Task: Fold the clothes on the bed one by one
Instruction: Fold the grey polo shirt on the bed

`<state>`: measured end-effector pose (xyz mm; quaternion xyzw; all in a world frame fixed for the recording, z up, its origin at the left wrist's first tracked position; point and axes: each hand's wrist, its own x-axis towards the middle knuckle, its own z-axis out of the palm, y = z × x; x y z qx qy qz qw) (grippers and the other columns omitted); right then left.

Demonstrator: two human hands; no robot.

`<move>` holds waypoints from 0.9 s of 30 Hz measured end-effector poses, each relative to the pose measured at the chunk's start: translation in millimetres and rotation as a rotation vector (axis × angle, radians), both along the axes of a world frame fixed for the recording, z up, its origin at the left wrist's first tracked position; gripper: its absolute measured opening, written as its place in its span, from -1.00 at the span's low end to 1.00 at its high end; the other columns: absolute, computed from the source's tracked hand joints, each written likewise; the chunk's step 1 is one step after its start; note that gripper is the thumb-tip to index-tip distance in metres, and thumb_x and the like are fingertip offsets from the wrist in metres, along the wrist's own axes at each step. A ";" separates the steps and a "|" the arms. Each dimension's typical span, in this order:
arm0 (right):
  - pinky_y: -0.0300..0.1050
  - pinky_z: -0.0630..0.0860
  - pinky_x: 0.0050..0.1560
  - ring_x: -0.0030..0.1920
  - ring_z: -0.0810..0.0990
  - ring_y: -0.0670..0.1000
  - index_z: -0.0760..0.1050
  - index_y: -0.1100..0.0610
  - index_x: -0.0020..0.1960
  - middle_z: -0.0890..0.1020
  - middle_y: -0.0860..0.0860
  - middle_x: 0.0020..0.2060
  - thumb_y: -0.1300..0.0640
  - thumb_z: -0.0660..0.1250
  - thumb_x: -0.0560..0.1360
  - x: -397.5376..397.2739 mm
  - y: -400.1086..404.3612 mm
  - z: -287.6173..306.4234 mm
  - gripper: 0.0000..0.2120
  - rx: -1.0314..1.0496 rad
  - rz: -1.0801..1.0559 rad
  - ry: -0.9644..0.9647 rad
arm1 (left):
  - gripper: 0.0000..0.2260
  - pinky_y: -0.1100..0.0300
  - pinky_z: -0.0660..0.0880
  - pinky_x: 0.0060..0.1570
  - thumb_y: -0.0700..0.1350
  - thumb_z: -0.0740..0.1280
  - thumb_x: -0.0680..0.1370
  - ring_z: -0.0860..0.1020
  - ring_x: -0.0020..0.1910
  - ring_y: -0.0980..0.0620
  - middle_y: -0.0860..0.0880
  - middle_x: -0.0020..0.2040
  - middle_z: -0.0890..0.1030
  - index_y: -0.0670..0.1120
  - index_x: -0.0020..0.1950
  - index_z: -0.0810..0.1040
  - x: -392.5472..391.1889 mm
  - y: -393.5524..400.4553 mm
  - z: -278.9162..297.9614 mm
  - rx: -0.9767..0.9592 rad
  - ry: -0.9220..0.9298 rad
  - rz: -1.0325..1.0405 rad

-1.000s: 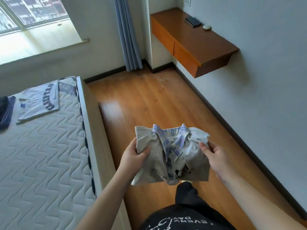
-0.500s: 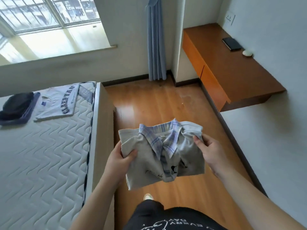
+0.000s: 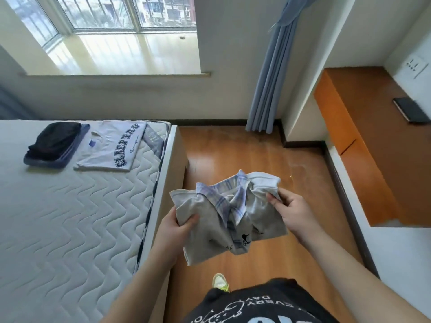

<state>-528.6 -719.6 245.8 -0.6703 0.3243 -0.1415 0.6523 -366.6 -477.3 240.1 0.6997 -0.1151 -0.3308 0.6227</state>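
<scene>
The room has a wooden floor, white walls and a big window at the far side, with a blue curtain hanging to the right of it. On the right, a brown wooden shelf is fixed on the wall, and a dark flat device lies on its far part. On the left stands the bed, with a white quilted mattress that has a wave pattern.

I stand on the floor just beside the right edge of the bed. I hold a folded grey shirt with a blue checked collar in front of me, above the floor and not on the bed. My left hand grips the left edge of it, the thumb on top and the fingers under the cloth. My right hand pinches the right edge near the collar, the thumb pressing on the fabric. Both hands are closed on the shirt, and it hangs a little between them.

On the far part of the bed 2 folded piles lie side by side. A white T-shirt with dark blue letters is nearer to the bed edge. A dark pile is to the left of it, black cloth on top of blue cloth. They look close together, but I cannot tell if they touch.

Near the bottom I see my black top with white print and 1 shoe with yellow-green colour.
</scene>
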 end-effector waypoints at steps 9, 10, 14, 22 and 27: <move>-0.32 0.56 -0.10 0.00 0.68 -0.09 0.67 -0.08 0.03 0.72 -0.08 -0.03 0.08 0.36 0.56 101.2 -78.8 -10.6 -0.86 0.039 -0.019 -0.005 | -0.78 0.24 0.57 -0.20 -0.03 0.43 0.41 0.68 -0.03 0.00 -0.03 -0.01 0.71 0.07 0.04 0.65 103.7 -70.4 -7.5 0.010 0.003 0.111; -0.27 0.58 -0.07 0.00 0.68 -0.07 0.67 -0.07 0.04 0.72 -0.07 -0.03 0.07 0.36 0.56 114.3 -90.9 -14.1 -0.87 0.033 -0.017 -0.010 | -0.79 0.24 0.57 -0.20 -0.03 0.44 0.41 0.68 -0.03 0.01 -0.03 0.00 0.71 0.08 0.04 0.65 115.5 -80.8 -7.9 0.008 0.004 0.127; -0.13 0.59 0.03 0.02 0.68 -0.04 0.65 -0.06 0.08 0.72 -0.07 -0.02 0.05 0.35 0.56 169.2 -141.5 -25.2 -0.86 0.060 0.024 -0.013 | -0.80 0.25 0.57 -0.18 -0.03 0.44 0.43 0.68 -0.01 0.02 -0.02 0.01 0.71 0.12 0.04 0.65 155.1 -123.1 -10.6 0.019 -0.004 0.160; -0.34 0.57 -0.12 -0.01 0.68 -0.11 0.66 -0.15 0.03 0.72 -0.10 -0.01 0.04 0.36 0.54 284.0 -221.3 -20.0 -0.85 0.090 0.234 0.025 | -0.77 0.09 0.61 -0.04 0.02 0.46 0.39 0.68 -0.01 0.04 0.02 -0.02 0.71 0.11 0.04 0.63 212.3 -178.5 -8.2 0.080 -0.015 0.364; -0.20 0.59 0.06 0.08 0.66 -0.08 0.64 -0.10 0.11 0.70 -0.10 0.05 0.05 0.35 0.56 372.7 -225.3 -22.6 -0.83 0.093 0.391 0.048 | -0.81 0.32 0.55 -0.23 -0.23 0.45 0.51 0.68 -0.07 0.08 0.01 -0.05 0.72 -0.05 0.09 0.60 252.1 -167.3 -21.4 0.056 0.046 0.589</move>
